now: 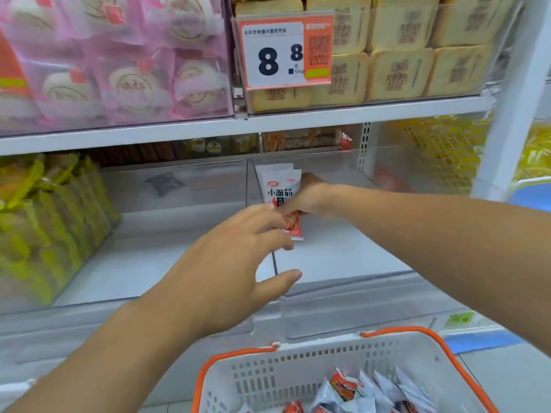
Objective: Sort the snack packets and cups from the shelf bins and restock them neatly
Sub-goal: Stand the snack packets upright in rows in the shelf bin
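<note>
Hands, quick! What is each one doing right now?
Left hand: open, fingers spread, fingertips reaching to the packets.
Right hand: holding the packets upright in the clear bin.

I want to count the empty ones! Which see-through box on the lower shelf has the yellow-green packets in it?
The left bin. Yellow-green packets stand stacked at its left side. The bin to its right holds only the white and red packets that the right hand grips.
</note>
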Demonstrator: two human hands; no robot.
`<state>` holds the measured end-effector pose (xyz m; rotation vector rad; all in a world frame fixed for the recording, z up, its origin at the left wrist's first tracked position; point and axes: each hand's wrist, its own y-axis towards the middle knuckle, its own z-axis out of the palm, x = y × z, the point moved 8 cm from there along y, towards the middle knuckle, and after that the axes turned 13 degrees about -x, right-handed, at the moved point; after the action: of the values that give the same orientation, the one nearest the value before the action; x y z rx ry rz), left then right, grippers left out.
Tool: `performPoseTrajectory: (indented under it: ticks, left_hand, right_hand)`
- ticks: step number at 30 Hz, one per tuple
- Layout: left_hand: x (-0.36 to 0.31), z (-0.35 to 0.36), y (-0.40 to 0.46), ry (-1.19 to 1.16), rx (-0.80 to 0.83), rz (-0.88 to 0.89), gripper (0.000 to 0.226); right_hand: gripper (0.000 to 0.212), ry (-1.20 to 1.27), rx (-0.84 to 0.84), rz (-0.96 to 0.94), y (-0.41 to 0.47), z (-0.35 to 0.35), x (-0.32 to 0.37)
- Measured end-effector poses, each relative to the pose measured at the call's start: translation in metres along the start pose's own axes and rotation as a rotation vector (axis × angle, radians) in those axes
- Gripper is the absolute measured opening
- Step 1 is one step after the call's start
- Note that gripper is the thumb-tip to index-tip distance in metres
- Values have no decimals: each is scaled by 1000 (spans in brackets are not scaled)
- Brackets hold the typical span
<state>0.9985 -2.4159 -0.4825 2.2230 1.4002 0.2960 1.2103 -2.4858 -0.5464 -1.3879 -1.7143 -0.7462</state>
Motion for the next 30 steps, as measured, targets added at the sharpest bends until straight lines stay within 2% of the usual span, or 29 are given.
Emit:
performPoseTrajectory:
  ticks: [2,5,9,15,18,20,21,22,24,25,26,28,30]
  left_hand:
    - [0,1,-1,5,-2,18,49]
    - [2,3,-3,24,-13,17,45]
    - [1,1,-3,50,-45,9,42]
    - [1,2,-1,59,-58,6,48]
    - [-4,-1,-3,89,-131,65,45]
    - [-16,-15,-5,86,-281,101,34]
    - [-26,-26,-9,56,-393,122,28]
    - [-36,-36,-13,15,-496,142,27]
    - [-54,-37,-24,-52,-586,158,33]
    - [-64,-25,-27,-58,-540,164,35]
    - [-73,1,-33,-47,-402,161,33]
    - [-74,82,-58,42,109,46,24]
    - [-67,156,-115,31,528,-178,33]
  right_hand:
    - [43,-141,50,-22,6,1,-5]
    - [46,-189,115,25,13,-2,-14]
    - [44,-79,22,88,20,-7,-12]
    - [34,-261,-24,106,5,-17,-3]
    - [32,-530,-116,-86,-36,-64,18]
    - [22,-487,-148,-348,-99,-95,39]
    - [18,-379,-105,-410,-137,-109,41]
    - [15,-232,-11,-383,-175,-117,36]
    - [19,-40,248,-212,-221,-106,9]
    - [20,-72,370,-140,-229,-89,-10]
    - [19,-160,488,-60,-237,-65,-35]
    - [24,-379,692,152,-244,-3,-105]
    - [48,-612,748,267,-254,56,-184]
